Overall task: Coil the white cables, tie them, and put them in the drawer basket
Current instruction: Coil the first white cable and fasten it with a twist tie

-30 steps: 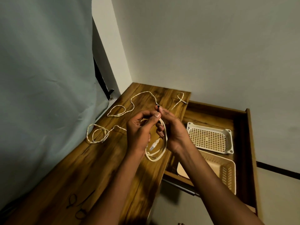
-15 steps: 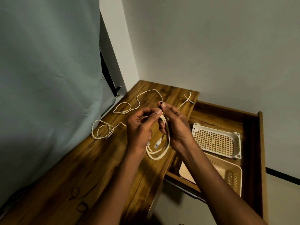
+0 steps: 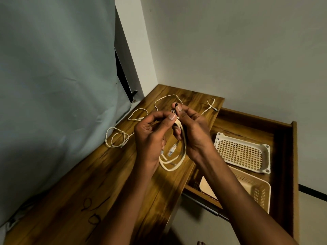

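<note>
White coiled cable (image 3: 178,152), both hands pinching tie (image 3: 174,110)

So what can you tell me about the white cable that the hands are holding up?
The coiled cable is cream-white, smooth and rubbery-looking, wound into a few hanging loops above the wooden tabletop. A clear plug dangles inside the loops. The left hand and right hand pinch its top, where a thin black tie sticks up.

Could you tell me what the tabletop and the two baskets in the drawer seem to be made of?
The tabletop looks like wood or a wood-look laminate: brown grain streaks with a slight sheen. The shallow basket and the deeper basket look like cream moulded plastic, matte, with regular grids of holes.
</note>
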